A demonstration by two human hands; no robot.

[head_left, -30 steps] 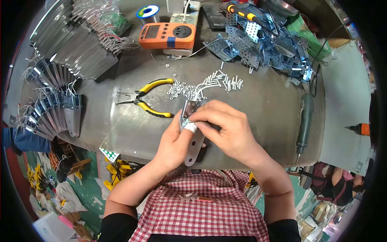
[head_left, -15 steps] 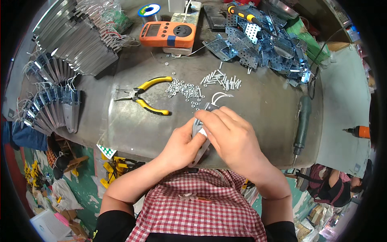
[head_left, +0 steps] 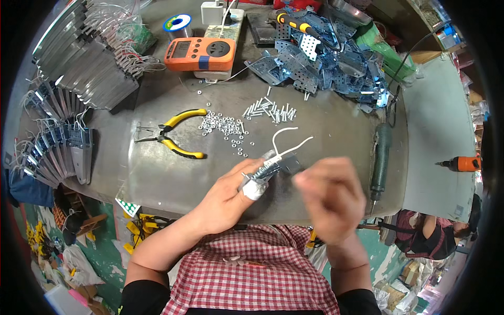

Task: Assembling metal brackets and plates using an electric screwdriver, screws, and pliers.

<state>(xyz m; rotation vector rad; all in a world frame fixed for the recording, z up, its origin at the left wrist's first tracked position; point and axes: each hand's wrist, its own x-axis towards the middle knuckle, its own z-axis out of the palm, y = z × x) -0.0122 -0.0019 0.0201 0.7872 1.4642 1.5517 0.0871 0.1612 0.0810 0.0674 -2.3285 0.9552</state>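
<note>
Half a second ago both hands were closed together over the small metal part; now the right hand (head_left: pixel 329 197) has drawn back toward the person's body and shows only as a motion blur, so whether its fingers pinch anything cannot be told, though they look loosely curled and apart from the part. Left hand (head_left: pixel 231 197) alone keeps the small metal part (head_left: pixel 269 169), gripped between the bandaged thumb and the fingers, which are closed firmly round it and lift it just above the near edge of the grey metal table (head_left: pixel 157 178). Two white wires (head_left: pixel 287 140) curl up and away from the part, left free so they stay clear of the grip. Just beyond the hands lies a scatter of small nuts (head_left: pixel 226 128) and beside it a cluster of screws (head_left: pixel 270 109), both within easy reach of either hand. Yellow-handled pliers (head_left: pixel 176 137) rest to the left of the nuts, handles toward the person. Farther back sits an orange meter (head_left: pixel 199 53), and to the right rear a heap of bluish perforated metal brackets (head_left: pixel 325 63). Finished-looking wired plates (head_left: pixel 79 68) are stacked in rows along the left side, out of the working space. A green-handled electric screwdriver (head_left: pixel 382 157) lies along the table's right edge, near the right hand
</note>
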